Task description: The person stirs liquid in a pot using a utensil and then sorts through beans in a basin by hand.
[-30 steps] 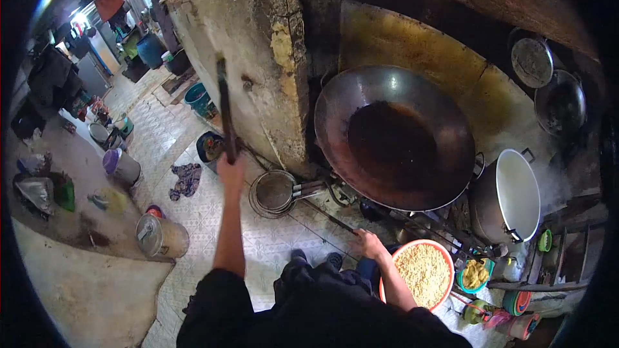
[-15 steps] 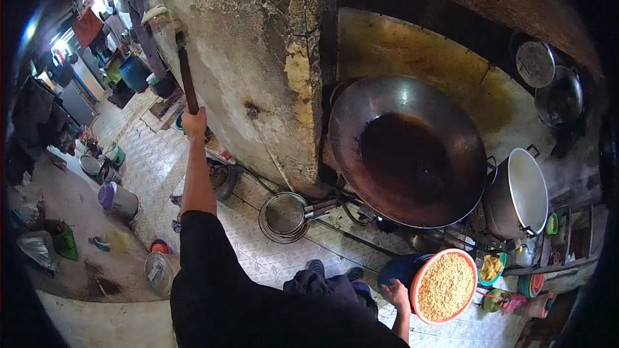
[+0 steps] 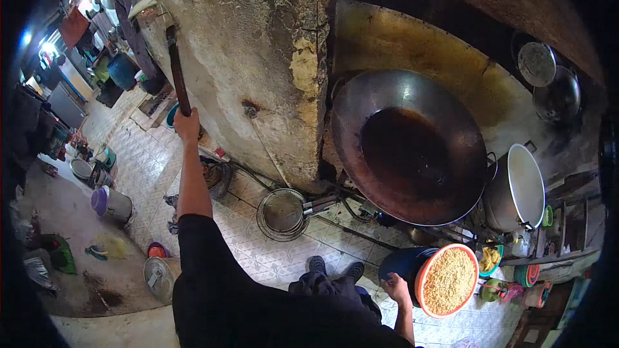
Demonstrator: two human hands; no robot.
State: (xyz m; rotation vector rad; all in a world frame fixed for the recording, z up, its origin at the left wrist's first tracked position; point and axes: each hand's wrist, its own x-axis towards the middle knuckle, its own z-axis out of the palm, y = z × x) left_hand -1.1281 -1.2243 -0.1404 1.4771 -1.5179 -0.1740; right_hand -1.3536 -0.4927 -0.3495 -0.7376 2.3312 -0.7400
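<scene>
My left hand [image 3: 187,125] is stretched out far to the left, its fingers wrapped round the lower end of a long dark wooden handle [image 3: 178,76]. The handle rises beside the stained wall, and its upper end narrows to metal; what tool it belongs to cannot be made out. Low on the right, my right hand [image 3: 396,288] is empty, its fingers loosely bent and apart. Just beside that hand is an orange-rimmed basin [image 3: 420,291] heaped with small pale-yellow pieces [image 3: 448,281], standing by a dark blue container [image 3: 398,263].
A very large wok [image 3: 409,148] sits ahead, with a tall metal pot [image 3: 516,187] at its right. Round wire strainers [image 3: 284,212] lie low against the wall corner [image 3: 316,174]. Pans [image 3: 558,96] hang at the far right. A lidded bucket [image 3: 113,203] stands at left.
My left hand and the wooden handle have shifted slightly left in view, still gripped. My right hand stays beside the basin. The whole view has tilted a little.
</scene>
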